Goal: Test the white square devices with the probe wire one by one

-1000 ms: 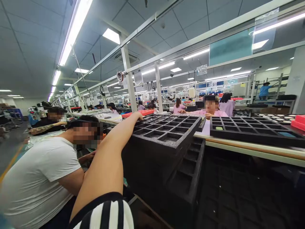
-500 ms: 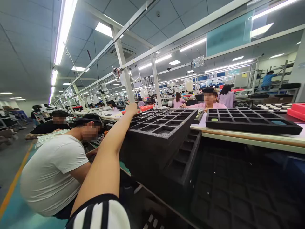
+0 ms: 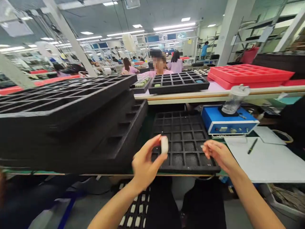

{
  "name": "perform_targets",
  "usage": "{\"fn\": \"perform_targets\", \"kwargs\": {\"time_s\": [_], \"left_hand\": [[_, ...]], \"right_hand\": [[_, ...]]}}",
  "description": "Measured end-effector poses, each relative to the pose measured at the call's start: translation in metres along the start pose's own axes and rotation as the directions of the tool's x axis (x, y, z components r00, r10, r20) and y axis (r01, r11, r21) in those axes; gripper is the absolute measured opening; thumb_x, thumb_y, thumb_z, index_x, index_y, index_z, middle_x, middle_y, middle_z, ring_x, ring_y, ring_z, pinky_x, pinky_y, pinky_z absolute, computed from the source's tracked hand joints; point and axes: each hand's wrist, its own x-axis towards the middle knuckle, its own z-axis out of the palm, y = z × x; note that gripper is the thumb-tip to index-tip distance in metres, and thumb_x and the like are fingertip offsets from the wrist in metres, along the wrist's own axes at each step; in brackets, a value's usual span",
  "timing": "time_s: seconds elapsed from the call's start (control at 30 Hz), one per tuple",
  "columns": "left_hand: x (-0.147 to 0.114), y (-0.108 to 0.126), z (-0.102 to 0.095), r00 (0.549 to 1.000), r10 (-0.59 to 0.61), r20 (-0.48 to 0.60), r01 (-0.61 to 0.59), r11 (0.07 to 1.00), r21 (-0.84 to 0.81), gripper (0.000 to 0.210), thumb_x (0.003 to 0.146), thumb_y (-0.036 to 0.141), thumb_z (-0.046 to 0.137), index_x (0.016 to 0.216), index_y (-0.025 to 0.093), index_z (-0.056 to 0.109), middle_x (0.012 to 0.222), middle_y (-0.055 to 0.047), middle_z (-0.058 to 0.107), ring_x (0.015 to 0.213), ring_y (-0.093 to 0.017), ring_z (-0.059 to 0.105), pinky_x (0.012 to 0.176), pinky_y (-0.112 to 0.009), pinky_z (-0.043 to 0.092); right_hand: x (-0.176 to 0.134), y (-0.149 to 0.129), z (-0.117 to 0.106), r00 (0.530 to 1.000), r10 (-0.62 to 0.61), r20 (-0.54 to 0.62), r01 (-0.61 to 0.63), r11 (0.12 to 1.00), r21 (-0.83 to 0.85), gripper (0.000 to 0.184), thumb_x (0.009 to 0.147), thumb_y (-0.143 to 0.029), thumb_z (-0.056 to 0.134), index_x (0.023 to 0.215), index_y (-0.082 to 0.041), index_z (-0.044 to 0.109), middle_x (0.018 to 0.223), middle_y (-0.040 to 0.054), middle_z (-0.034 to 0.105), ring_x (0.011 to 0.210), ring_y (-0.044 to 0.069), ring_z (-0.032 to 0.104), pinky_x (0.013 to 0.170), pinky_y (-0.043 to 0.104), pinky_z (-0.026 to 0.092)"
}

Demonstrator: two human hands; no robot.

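A: Black tray [image 3: 183, 140] under the hands: matt foam, coarse open grain. Stacked trays [image 3: 66, 108] alike.

B: Small white piece [image 3: 164, 144] in the left hand [image 3: 144, 163]: smooth, faint sheen. Blue box [image 3: 226, 122]: glossy painted casing. Sheet [image 3: 267, 162]: plain matt paper.

Both forearms are bare from the lower edge of the view to the fingertips, with no sleeve, glove, watch or ring visible. The left hand [image 3: 144, 165] and right hand [image 3: 219, 154] are uncovered. Dark trousers cover the lap below.
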Motion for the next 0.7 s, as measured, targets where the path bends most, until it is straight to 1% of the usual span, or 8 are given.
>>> {"fn": "perform_targets", "kwargs": {"time_s": [0.03, 0.07, 0.1, 0.2, 0.3, 0.43, 0.57, 0.7], "left_hand": [[0.022, -0.021, 0.03, 0.992, -0.026, 0.126, 0.048, 0.984, -0.172, 0.054, 0.054, 0.025, 0.08, 0.106, 0.021, 0.065, 0.112, -0.007, 0.066, 0.109, -0.029, 0.059, 0.102, -0.043, 0.041], [0.046, -0.04, 0.056, 0.972, -0.102, 0.212, 0.169, 0.929, -0.33, 0.053, 0.056, 0.021, 0.08, 0.107, 0.019, 0.065, 0.108, -0.007, 0.068, 0.106, -0.026, 0.06, 0.104, -0.041, 0.038], [0.07, -0.059, 0.078, 0.955, -0.15, 0.255, 0.239, 0.897, -0.372, 0.05, 0.06, 0.022, 0.078, 0.108, 0.017, 0.064, 0.101, -0.007, 0.069, 0.099, -0.023, 0.063, 0.101, -0.041, 0.04], [0.119, -0.11, 0.11, 0.912, -0.261, 0.318, 0.382, 0.823, -0.42, 0.045, 0.072, 0.023, 0.071, 0.115, 0.013, 0.059, 0.092, -0.009, 0.07, 0.088, -0.019, 0.066, 0.097, -0.041, 0.043], [0.131, -0.145, 0.109, 0.877, -0.312, 0.367, 0.46, 0.769, -0.444, 0.041, 0.077, 0.024, 0.068, 0.115, 0.013, 0.058, 0.089, -0.008, 0.07, 0.084, -0.017, 0.067, 0.096, -0.037, 0.043], [0.133, -0.171, 0.101, 0.823, -0.298, 0.483, 0.521, 0.735, -0.435, 0.042, 0.077, 0.024, 0.069, 0.115, 0.013, 0.059, 0.096, -0.011, 0.07, 0.088, -0.019, 0.067, 0.093, -0.036, 0.045], [0.134, -0.18, 0.102, 0.78, -0.283, 0.558, 0.559, 0.716, -0.418, 0.042, 0.078, 0.024, 0.069, 0.118, 0.016, 0.059, 0.105, -0.011, 0.069, 0.096, -0.02, 0.065, 0.095, -0.034, 0.044], [0.134, -0.179, 0.105, 0.747, -0.309, 0.589, 0.595, 0.706, -0.384, 0.042, 0.079, 0.023, 0.067, 0.12, 0.018, 0.06, 0.113, -0.01, 0.066, 0.103, -0.02, 0.062, 0.098, -0.035, 0.041]], "right_hand": [[0.018, -0.005, 0.003, 0.999, -0.05, 0.008, 0.049, 0.996, 0.08, 0.031, 0.074, -0.045, 0.066, 0.079, -0.015, 0.063, 0.07, 0.0053, 0.064, 0.053, 0.013, 0.055, 0.047, 0.026, 0.046], [0.036, -0.009, 0.007, 0.995, -0.103, -0.006, 0.103, 0.988, 0.119, 0.028, 0.074, -0.042, 0.066, 0.078, -0.015, 0.063, 0.071, 0.0044, 0.064, 0.054, 0.012, 0.055, 0.048, 0.025, 0.046], [0.055, -0.012, 0.012, 0.985, -0.166, -0.041, 0.17, 0.977, 0.131, 0.026, 0.073, -0.04, 0.066, 0.078, -0.015, 0.063, 0.07, 0.0035, 0.064, 0.054, 0.011, 0.055, 0.048, 0.024, 0.046], [0.106, -0.009, 0.029, 0.947, -0.279, -0.159, 0.299, 0.947, 0.116, 0.027, 0.069, -0.041, 0.067, 0.075, -0.016, 0.062, 0.064, 0.0009, 0.061, 0.051, 0.01, 0.054, 0.046, 0.021, 0.045], [0.139, 0.01, 0.042, 0.936, -0.295, -0.193, 0.32, 0.94, 0.114, 0.03, 0.07, -0.045, 0.064, 0.074, -0.016, 0.06, 0.06, -0.0006, 0.058, 0.047, 0.009, 0.051, 0.042, 0.02, 0.043], [0.161, 0.047, 0.047, 0.929, -0.332, -0.166, 0.349, 0.933, 0.085, 0.034, 0.071, -0.049, 0.063, 0.072, -0.015, 0.059, 0.056, 0.0001, 0.058, 0.043, 0.01, 0.051, 0.038, 0.021, 0.041], [0.161, 0.073, 0.039, 0.94, -0.324, -0.109, 0.333, 0.939, 0.083, 0.031, 0.074, -0.046, 0.064, 0.076, -0.015, 0.061, 0.061, 0.0012, 0.061, 0.047, 0.01, 0.053, 0.04, 0.02, 0.042], [0.156, 0.078, 0.033, 0.936, -0.344, -0.078, 0.349, 0.935, 0.063, 0.024, 0.08, -0.04, 0.06, 0.083, -0.017, 0.06, 0.066, 0.0005, 0.062, 0.051, 0.009, 0.053, 0.045, 0.02, 0.043]]}}
